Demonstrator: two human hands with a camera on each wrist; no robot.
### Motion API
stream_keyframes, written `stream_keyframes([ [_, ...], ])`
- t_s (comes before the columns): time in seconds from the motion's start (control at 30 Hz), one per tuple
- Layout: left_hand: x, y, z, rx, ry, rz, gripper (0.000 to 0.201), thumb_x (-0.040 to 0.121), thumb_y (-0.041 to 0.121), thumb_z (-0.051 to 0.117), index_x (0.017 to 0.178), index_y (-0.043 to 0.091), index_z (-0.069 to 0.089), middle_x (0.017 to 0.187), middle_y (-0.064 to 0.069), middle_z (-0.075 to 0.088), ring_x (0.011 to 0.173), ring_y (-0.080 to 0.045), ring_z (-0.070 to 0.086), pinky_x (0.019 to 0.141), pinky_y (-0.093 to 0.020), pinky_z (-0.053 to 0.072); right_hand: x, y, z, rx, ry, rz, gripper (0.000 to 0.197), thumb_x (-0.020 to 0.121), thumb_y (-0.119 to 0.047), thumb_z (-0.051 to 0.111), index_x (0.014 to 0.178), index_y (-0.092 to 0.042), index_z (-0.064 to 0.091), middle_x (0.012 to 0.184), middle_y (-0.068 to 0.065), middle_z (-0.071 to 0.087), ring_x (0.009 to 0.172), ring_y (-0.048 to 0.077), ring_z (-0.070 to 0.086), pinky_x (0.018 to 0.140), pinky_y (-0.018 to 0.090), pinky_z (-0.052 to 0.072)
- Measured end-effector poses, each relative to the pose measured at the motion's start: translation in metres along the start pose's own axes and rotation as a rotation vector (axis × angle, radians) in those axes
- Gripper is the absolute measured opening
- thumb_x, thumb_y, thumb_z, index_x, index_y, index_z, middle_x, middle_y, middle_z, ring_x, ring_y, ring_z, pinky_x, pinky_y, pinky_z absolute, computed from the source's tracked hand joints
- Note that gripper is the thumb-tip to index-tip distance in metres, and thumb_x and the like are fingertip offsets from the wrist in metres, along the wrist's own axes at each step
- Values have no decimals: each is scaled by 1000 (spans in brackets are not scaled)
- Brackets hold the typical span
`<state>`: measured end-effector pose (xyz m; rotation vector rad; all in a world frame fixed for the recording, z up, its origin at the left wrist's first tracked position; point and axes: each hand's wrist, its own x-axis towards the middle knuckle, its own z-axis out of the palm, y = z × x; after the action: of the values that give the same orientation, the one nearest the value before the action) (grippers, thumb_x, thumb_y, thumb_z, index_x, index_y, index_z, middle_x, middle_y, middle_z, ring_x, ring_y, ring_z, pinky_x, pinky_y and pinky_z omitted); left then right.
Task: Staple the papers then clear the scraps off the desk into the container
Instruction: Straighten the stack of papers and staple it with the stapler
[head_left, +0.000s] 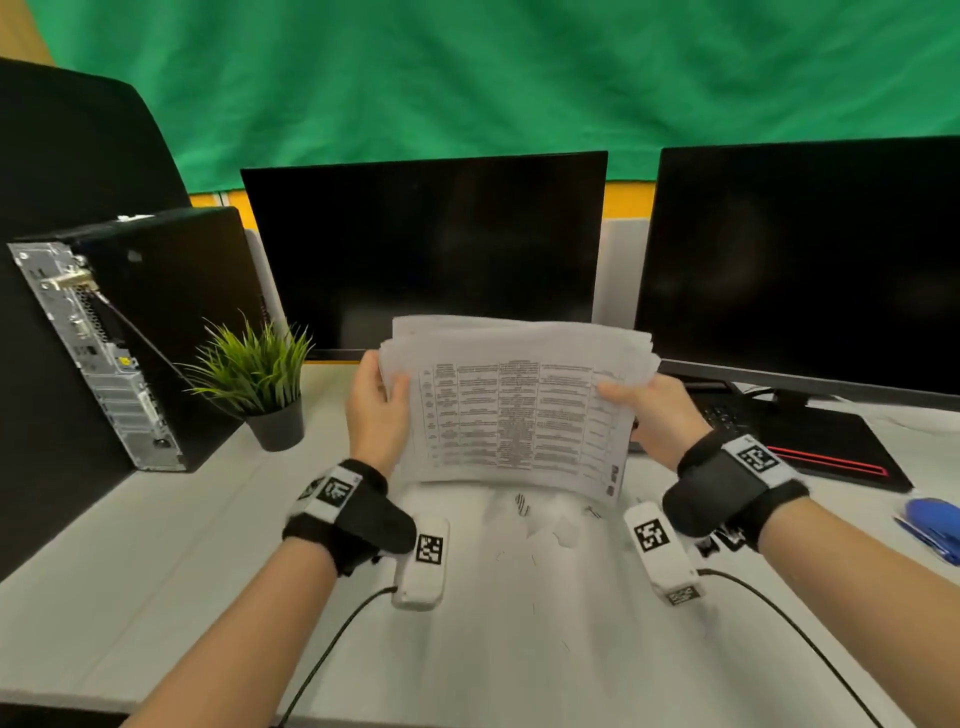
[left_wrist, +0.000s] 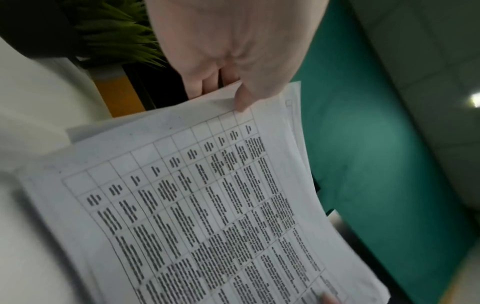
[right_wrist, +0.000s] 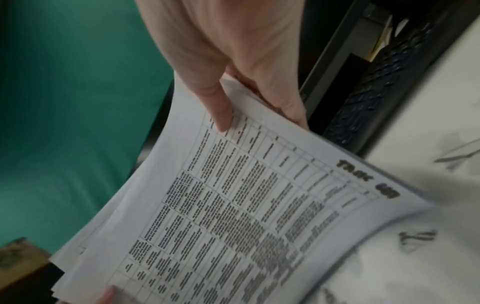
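A stack of printed papers (head_left: 511, 410) with a table on the top sheet stands nearly upright over the white desk (head_left: 156, 561), its sheets uneven at the top. My left hand (head_left: 376, 410) pinches its left edge, thumb in front, fingers behind. My right hand (head_left: 647, 415) pinches the right edge the same way. The wrist views show the papers (left_wrist: 207, 205) (right_wrist: 233, 205) held between thumb and fingers of the left hand (left_wrist: 233, 86) and the right hand (right_wrist: 233, 102). Small paper scraps (head_left: 540, 519) lie on the desk just below the stack. A blue stapler (head_left: 932, 525) lies at the right edge.
Two dark monitors (head_left: 431, 249) (head_left: 805, 260) stand behind the papers. A potted plant (head_left: 257, 379) and a computer case (head_left: 130, 332) are at the left. A keyboard (head_left: 722, 410) and a black mat (head_left: 826, 447) lie at the right. No container shows.
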<state>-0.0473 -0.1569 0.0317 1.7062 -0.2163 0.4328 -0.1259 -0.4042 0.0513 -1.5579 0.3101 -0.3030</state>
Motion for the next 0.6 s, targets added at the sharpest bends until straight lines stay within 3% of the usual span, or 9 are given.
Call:
stream_keyframes([
  [0.07, -6, -9, 3, 22, -9, -15, 16, 97, 10, 47, 106, 22, 50, 90, 16, 58, 82, 0, 58, 69, -17, 47, 3, 6, -1, -43, -1, -2, 39, 87, -2, 58, 125, -6, 53, 123, 15, 62, 109, 30, 60, 78, 37, 50],
  [0.17, -8, -11, 3, 4, -45, -69, 32, 95, 7, 49, 125, 17, 44, 108, 5, 58, 95, -11, 57, 71, -18, 46, 9, 5, -4, -164, 54, -108, 48, 82, -2, 64, 127, -11, 48, 124, 11, 59, 114, 29, 57, 86, 39, 50],
  [0.27, -8, 1, 3, -161, -92, -95, 45, 92, 7, 54, 130, 20, 35, 107, 3, 57, 91, -8, 60, 64, -14, 51, 13, -2, -7, -302, 129, -262, 75, 81, -5, 67, 143, -22, 26, 129, 8, 48, 111, 20, 50, 90, 36, 46],
  [0.33, -8, 13, 7, -247, -86, -113, 40, 93, 22, 56, 125, 27, 33, 99, 7, 57, 84, -5, 60, 57, -13, 51, 12, -7, -6, -478, 129, -419, 82, 82, -8, 66, 146, -28, 20, 133, 7, 45, 116, 18, 48, 95, 33, 42],
  [0.4, -7, 23, 12, -256, -36, -157, 38, 91, 43, 53, 120, 29, 33, 93, 7, 57, 80, -6, 60, 58, -18, 46, 9, -9, -4, -763, 115, -551, 74, 86, -15, 63, 146, -32, 23, 141, 4, 38, 122, 17, 43, 98, 30, 37],
  [0.47, 1, 26, 17, -260, 34, -222, 47, 86, 58, 52, 118, 26, 36, 94, 3, 58, 81, -10, 60, 62, -23, 45, 10, -8, -2, -1111, 128, -644, 61, 89, -28, 57, 144, -34, 29, 149, 2, 32, 134, 22, 34, 109, 42, 28],
  [0.53, 10, 24, 21, -228, 88, -286, 58, 78, 66, 55, 115, 24, 39, 103, -2, 59, 90, -17, 61, 73, -31, 49, 10, -6, 0, -1346, 155, -680, 53, 91, -37, 51, 142, -35, 35, 155, 0, 26, 143, 25, 19, 115, 56, 7],
  [0.6, 16, 21, 24, -211, 117, -305, 53, 79, 59, 61, 112, 21, 42, 103, -3, 59, 91, -19, 60, 74, -32, 50, 10, -6, 1, -1434, 172, -717, 50, 92, -38, 48, 140, -31, 38, 156, -1, 24, 146, 25, 13, 113, 59, -5],
])
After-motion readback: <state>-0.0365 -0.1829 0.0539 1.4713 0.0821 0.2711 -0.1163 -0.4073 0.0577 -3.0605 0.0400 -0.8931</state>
